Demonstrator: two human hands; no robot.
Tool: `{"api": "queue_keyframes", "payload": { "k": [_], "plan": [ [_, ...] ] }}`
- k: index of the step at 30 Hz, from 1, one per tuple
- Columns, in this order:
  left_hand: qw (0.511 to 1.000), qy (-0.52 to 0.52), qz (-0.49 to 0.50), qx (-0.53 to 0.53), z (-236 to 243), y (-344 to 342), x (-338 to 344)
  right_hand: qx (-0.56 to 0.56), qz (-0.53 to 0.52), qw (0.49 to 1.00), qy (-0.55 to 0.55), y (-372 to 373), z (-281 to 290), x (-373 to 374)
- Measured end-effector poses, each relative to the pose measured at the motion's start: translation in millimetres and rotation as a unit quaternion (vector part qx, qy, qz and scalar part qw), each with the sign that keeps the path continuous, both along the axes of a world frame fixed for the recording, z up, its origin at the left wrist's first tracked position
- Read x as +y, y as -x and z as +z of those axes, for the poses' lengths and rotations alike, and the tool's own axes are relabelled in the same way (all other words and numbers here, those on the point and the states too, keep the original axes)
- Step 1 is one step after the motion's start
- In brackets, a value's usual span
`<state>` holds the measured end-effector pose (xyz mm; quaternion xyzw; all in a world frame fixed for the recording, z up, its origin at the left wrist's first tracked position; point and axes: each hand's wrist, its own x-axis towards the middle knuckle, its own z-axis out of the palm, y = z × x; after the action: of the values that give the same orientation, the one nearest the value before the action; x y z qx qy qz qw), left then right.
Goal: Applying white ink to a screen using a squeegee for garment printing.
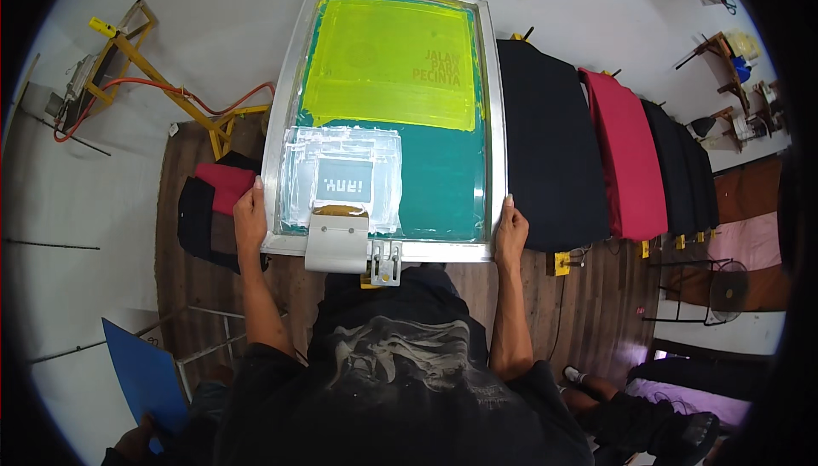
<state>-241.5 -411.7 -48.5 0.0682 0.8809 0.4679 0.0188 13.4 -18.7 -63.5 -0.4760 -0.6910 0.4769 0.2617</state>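
room: white floor, wood-plank counter (196,287) running across.
frame: aluminium screen-print frame (494,125), green and yellow mesh, lying flat on the counter in front of the person.
left hand (250,219): grip clamped on frame's left edge near the corner.
right hand (511,232): grip clamped on frame's right corner.
squeegee (337,240): resting at frame's near edge.
right side: black and red shirts (626,155) on a row of boards.

A single head-worn fisheye view looks steeply down, close over the printing screen frame (383,117) held at its near corners; edges bend outward, and the dark rim perhaps hides the room's far corners.
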Motion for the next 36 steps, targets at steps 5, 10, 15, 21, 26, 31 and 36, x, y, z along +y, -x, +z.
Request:
{"api": "queue_keyframes", "payload": {
  "k": [5, 10, 15, 21, 26, 31, 36],
  "plan": [
    [1.0, 0.0, 0.003, -0.006, 5.6, -1.6, 2.5, 0.007, 0.0, 1.0, 0.004, 1.0, 4.0, -2.0],
    [1.0, 0.01, -0.006, -0.01, 0.1, 3.5, -1.1, -0.003, -0.008, 1.0, 0.003, 4.1, 11.5, -6.7],
    [1.0, -0.01, -0.012, -0.021, -4.4, 9.1, 2.7, -0.037, -0.018, 0.999, -0.018, -0.1, 5.3, -7.0],
    [1.0, 0.008, -0.017, 0.008, 3.9, 9.2, -2.8, -0.047, -0.019, 0.999, -0.006, -1.6, 14.4, -11.2],
    [1.0, -0.004, -0.025, -0.003, 18.7, 7.1, 3.1, -0.044, -0.014, 0.999, -0.015, -4.4, 17.9, -8.4],
    [0.999, -0.015, -0.028, -0.009, 15.3, 5.2, 0.6, -0.035, -0.012, 0.999, -0.001, -6.2, 15.5, -11.1],
    [1.0, 0.002, -0.007, -0.017, 4.9, 7.0, -6.5, -0.044, -0.01, 0.999, -0.005, -1.4, 6.5, -15.1]
  ]
}}
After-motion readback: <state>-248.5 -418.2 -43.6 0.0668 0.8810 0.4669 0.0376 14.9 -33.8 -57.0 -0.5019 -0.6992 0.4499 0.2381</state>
